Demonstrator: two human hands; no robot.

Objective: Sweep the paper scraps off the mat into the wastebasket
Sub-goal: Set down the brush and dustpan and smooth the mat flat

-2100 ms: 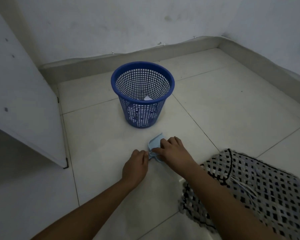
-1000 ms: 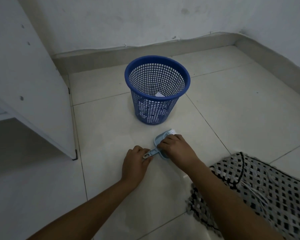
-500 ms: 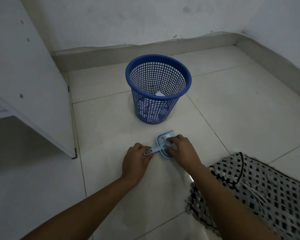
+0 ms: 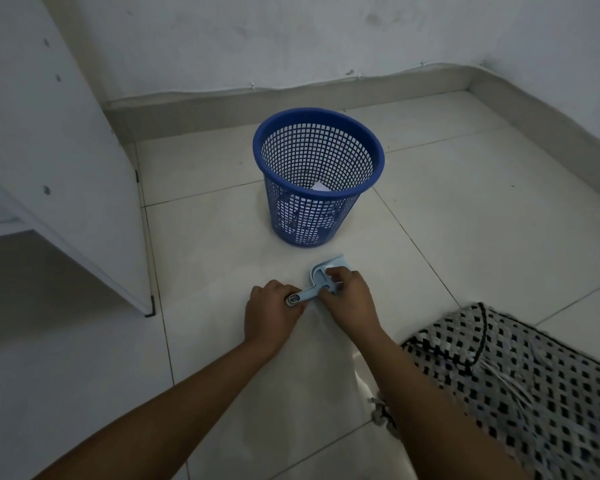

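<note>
On the tiled floor (image 4: 465,220), just in front of the person, both hands meet over a small pale blue dustpan (image 4: 329,271) and its matching brush (image 4: 312,292). The left hand (image 4: 271,315) has its grip curled round the end of a pale blue handle, which points toward 8 o'clock. The right hand (image 4: 352,296) has its grip pinched on the brush head, which lies on the dustpan. At 12 o'clock from the hands, near the dustpan but apart from it, stands the blue mesh wastebasket (image 4: 317,202), upright, with white paper scraps (image 4: 319,187) showing inside. The black-and-white checked mat (image 4: 520,393) lies at 4 o'clock, under the right forearm. A white cabinet (image 4: 49,150) stands at 10 o'clock.
</note>
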